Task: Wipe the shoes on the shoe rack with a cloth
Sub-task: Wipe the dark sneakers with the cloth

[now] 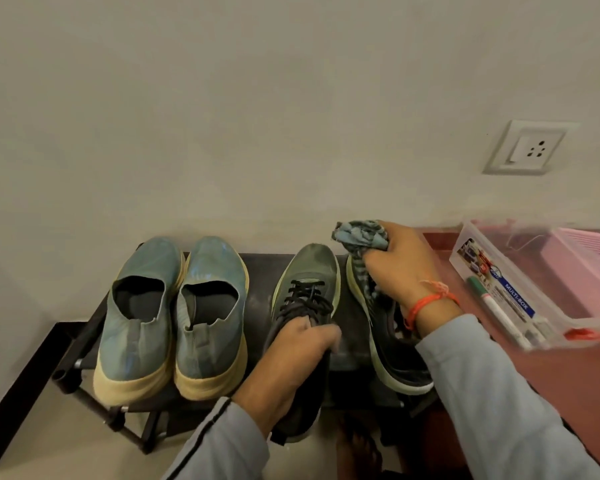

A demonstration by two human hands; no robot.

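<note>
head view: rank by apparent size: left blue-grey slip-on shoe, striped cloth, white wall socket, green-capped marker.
1. Left blue-grey slip-on shoe
2. Striped cloth, partly hidden by the right hand
3. White wall socket
4. Green-capped marker

Socket sits farther away, so unsure.

Four shoes (174, 317) sit on the rack (260, 271); box (520, 289) lies to its right

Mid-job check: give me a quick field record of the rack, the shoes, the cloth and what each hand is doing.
rack: dark shoe rack against the wall, four shoes on top
left pair: blue slip-on shoes, side by side, untouched by either hand
dark laced shoe: gripped at the collar by the left hand
second dark shoe: tipped on its side, pale sole edge showing
cloth: bunched in the right hand, over the second shoe's toe
right of rack: clear plastic box holding a marker
</note>
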